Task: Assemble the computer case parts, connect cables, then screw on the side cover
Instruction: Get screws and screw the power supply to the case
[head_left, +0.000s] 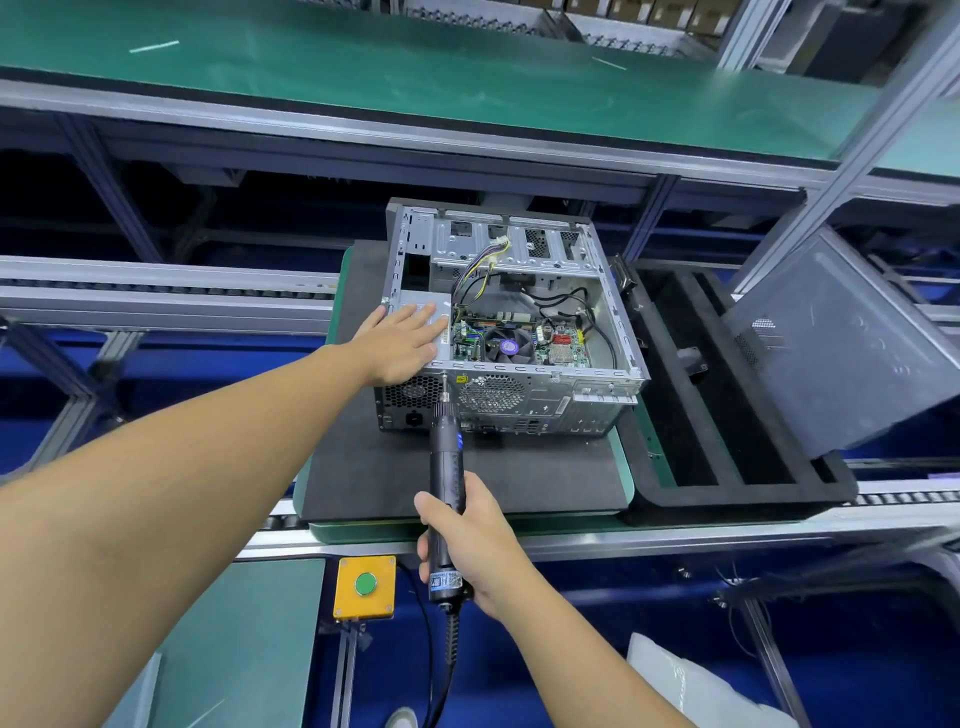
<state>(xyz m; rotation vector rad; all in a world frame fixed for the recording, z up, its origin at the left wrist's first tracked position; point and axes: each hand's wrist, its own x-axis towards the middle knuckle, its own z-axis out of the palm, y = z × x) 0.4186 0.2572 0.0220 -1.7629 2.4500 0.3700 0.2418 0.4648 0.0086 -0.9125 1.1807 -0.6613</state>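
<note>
The computer case (524, 395) lies open on the dark foam pad (519, 478), motherboard and cables exposed. The left hand (402, 343) is spread flat, fingers straight, pressing on the power supply (415, 300) in the case's corner. The right hand (467, 540) is wrapped around the electric screwdriver (445, 457), bit against the rear panel's top edge. The side cover (841, 338) leans well apart on the right.

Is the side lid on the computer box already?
No, the silver metal computer case is open on top, so the green circuit board inside it is in plain sight.
</note>
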